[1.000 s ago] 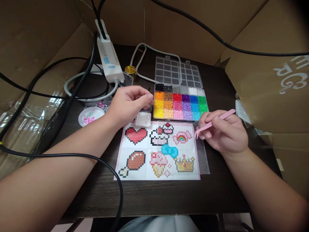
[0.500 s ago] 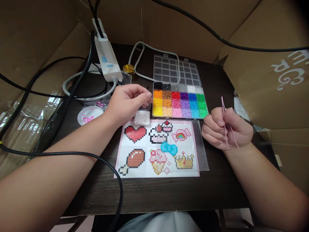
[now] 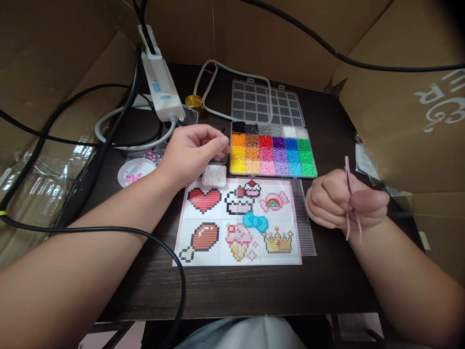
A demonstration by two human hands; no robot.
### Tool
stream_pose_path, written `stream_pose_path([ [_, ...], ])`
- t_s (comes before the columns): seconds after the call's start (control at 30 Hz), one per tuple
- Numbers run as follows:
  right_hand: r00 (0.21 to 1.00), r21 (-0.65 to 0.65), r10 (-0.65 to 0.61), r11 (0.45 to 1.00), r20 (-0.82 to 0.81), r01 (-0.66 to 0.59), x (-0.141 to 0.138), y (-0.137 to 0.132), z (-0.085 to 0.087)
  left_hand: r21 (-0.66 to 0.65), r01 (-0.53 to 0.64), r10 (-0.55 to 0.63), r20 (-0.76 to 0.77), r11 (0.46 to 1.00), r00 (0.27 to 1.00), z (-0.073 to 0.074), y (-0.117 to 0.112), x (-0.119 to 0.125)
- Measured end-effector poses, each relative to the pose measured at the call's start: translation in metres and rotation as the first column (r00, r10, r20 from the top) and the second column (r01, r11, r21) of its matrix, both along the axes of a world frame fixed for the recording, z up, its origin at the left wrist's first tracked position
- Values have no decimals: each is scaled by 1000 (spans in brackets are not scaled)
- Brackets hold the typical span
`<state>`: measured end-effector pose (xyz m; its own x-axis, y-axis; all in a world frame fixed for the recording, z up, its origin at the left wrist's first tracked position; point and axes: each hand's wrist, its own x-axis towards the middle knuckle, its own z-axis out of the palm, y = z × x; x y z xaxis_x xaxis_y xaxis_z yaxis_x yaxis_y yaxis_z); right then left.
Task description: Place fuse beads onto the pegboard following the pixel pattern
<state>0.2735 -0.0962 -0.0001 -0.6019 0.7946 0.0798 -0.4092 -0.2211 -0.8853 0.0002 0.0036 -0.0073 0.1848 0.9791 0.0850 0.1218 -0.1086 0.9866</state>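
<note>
The right hand (image 3: 330, 201) has turned the pink tweezers (image 3: 348, 169) nearly upright, right of the pattern sheet (image 3: 198, 216), grip pinching them, lower prongs parted, seemingly not ready for picking; whether the left hand (image 3: 191, 155), beside the bead box (image 3: 286, 176), pinches anything, I cannot tell

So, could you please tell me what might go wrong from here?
The black cable crossing in front of the left forearm might snag if the arm moved. The white dish of loose pink beads sits beside that forearm and could be knocked. The open bead box could spill if the right hand, holding pink tweezers, bumped it.
</note>
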Motion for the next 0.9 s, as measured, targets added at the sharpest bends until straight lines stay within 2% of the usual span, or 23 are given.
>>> stream_pose_path([
  [0.13, 993, 39, -22, 999, 116, 17, -1, 3, 0, 6, -4, 4, -3, 1000, 1000, -1, 0, 0],
  [0.23, 989, 4, -10, 1000, 149, 10, 1, 5, -1, 2, -1, 1, -12, 1000, 1000, -1, 1, 0],
  [0.43, 994, -122, 49, 992, 94, -38, 5, 4, -7, 6, 6, -6, 14, 1000, 1000, -1, 0, 0],
  [0.6, 993, -201, 71, 978, 98, -51, 6, 4, -4, -16, -16, 16, -8, 1000, 1000, 1, -2, 1],
  [0.9, 998, -259, 45, 965, 33, -35, 15, 4, -4, 7, 7, -7, -7, 1000, 1000, 2, -1, 0],
])
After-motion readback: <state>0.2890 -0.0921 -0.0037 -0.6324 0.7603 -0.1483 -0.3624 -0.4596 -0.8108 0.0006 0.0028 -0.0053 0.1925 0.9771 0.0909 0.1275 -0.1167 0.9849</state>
